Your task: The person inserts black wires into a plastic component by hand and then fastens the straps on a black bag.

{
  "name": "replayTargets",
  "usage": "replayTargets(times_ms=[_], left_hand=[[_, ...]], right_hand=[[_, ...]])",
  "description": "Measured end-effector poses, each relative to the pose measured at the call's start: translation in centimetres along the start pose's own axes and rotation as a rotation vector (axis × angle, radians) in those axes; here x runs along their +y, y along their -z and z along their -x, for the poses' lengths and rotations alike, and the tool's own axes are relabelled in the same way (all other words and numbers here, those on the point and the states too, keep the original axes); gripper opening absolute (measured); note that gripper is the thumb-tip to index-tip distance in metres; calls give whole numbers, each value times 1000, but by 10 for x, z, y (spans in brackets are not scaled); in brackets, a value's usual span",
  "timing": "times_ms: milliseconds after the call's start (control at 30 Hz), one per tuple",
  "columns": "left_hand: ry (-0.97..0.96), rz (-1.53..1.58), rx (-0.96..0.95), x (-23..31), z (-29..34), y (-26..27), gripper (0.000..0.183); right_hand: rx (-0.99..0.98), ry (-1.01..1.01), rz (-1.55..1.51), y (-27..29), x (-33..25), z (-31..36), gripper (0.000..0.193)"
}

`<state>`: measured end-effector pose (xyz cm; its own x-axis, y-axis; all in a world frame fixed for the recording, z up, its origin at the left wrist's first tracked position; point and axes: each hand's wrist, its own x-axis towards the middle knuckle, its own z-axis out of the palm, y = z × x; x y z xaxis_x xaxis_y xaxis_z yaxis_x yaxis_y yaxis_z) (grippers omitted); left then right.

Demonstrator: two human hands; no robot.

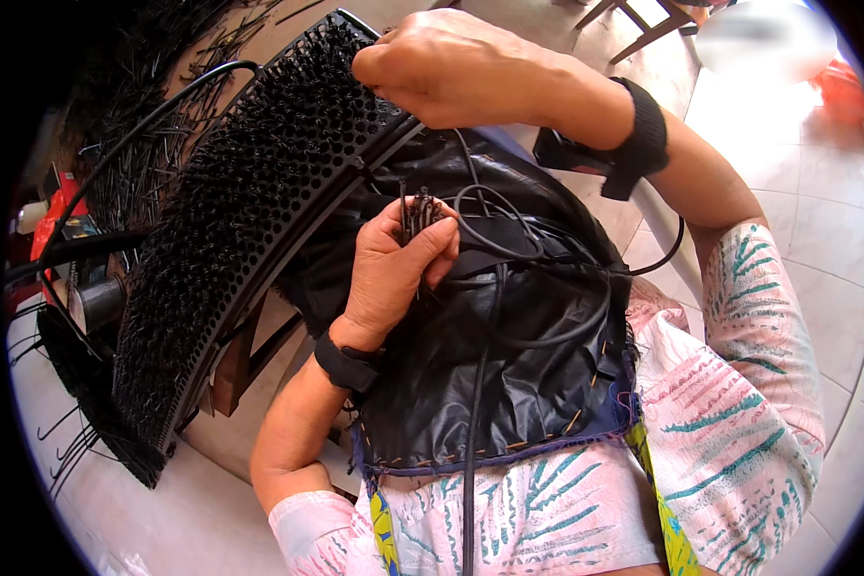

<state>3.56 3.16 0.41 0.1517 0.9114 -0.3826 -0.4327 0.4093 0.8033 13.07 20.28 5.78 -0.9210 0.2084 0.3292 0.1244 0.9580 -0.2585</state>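
A long black perforated rack [245,182] slants from the far middle to the near left, its holes packed with short black pieces standing up like bristles. My right hand [446,69] is closed at the rack's far end, its fingertips down among the black pieces. What it pinches there is hidden. Lower down, over my lap, my left hand [398,252] is closed round a small bundle of thin dark rods [422,213], whose ends poke up between thumb and fingers. A black apron [538,374] covers my lap beneath this hand.
A black cable [469,480] runs down the apron and loops over it. Loose black rods [130,182] lie heaped beyond the rack. A metal cylinder [96,302] and red items [60,211] stand at the left. A wooden stool [648,21] is at the far right.
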Motion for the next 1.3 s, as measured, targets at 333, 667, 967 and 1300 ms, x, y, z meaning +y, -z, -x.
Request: replayTargets(times_ms=[333, 667, 967, 1300], left_hand=[[-261, 6, 243, 31, 15, 9, 7], [-519, 93, 264, 76, -3, 7, 8], [-581, 100, 340, 79, 0, 4, 9], [-634, -84, 583, 79, 26, -11, 13]], right_hand=[[213, -235, -467, -30, -20, 29, 17], [-180, -416, -1174, -31, -59, 17, 44], [-173, -376, -1463, -29, -77, 14, 32], [-121, -417, -1354, -21, -86, 3, 28]])
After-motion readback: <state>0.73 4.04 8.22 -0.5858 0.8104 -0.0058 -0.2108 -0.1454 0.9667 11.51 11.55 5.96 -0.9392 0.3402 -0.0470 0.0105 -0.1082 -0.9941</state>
